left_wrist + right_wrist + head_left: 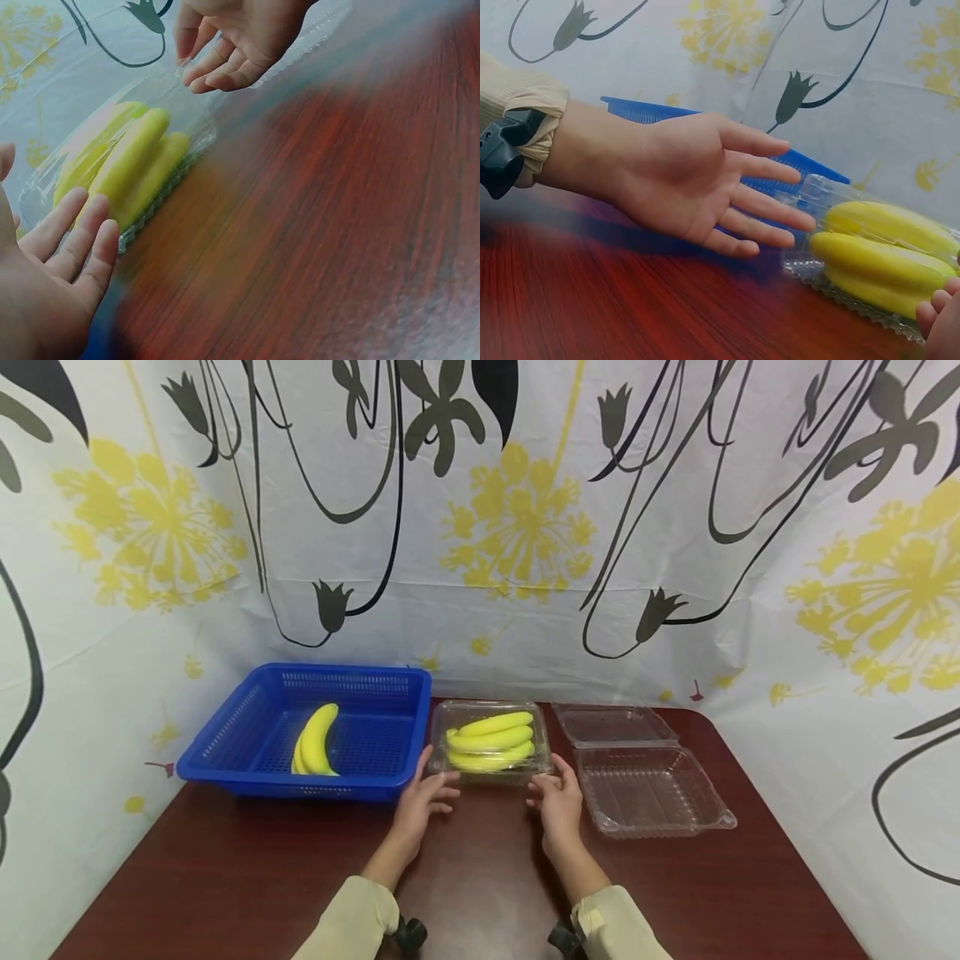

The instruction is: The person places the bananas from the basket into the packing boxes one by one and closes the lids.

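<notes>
A clear plastic clamshell box (491, 768) with several yellow bananas (491, 742) inside stands on the table, its lid down over them. My left hand (422, 802) is at the box's left end, its fingers extended, as the right wrist view shows plainly. At the right end, my right hand (561, 806) has loosely bent fingers close to the box's corner; in the left wrist view this hand (244, 41) seems to touch the edge. Neither hand grips the box.
A blue plastic basket (303, 789) stands to the left with bananas (318, 739) in it. On the right lies another clear clamshell box (652, 789), lid folded back. The reddish-brown table (480, 877) meets a patterned cloth (480, 635) behind.
</notes>
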A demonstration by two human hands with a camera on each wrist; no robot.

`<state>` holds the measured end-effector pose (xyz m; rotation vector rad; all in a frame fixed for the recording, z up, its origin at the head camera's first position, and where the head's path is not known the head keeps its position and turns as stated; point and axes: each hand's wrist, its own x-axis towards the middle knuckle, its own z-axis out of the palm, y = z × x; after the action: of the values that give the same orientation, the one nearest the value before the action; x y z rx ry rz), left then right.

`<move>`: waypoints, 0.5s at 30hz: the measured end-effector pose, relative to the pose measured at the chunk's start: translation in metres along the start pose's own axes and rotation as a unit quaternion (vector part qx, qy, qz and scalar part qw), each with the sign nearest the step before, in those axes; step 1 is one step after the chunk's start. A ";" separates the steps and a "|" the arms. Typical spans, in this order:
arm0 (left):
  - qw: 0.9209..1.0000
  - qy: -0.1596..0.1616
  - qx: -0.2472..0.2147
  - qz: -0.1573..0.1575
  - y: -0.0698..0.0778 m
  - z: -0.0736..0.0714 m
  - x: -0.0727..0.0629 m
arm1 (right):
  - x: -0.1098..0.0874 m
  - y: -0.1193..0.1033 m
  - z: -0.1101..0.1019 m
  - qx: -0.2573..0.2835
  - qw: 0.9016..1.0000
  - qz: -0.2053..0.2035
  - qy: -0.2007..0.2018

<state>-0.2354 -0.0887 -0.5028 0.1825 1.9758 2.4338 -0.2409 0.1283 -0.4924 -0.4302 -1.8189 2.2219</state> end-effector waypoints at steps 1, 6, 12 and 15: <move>1.000 -0.006 -0.003 0.002 0.000 0.001 -0.001 | 0.000 -0.001 0.000 -0.001 1.000 0.001 -0.001; 1.000 -0.027 -0.012 0.009 -0.001 0.003 -0.004 | -0.003 -0.005 0.001 0.001 1.000 -0.009 -0.009; 0.999 -0.041 -0.011 0.014 0.001 0.005 -0.009 | -0.011 -0.014 0.001 0.001 0.999 -0.040 -0.027; 0.998 -0.053 -0.013 0.015 0.007 0.006 -0.012 | -0.018 -0.020 0.002 -0.014 0.996 -0.074 -0.043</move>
<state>-0.2221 -0.0852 -0.4961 0.3361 1.9100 2.4113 -0.2250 0.1243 -0.4713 -0.1992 -1.8615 2.1484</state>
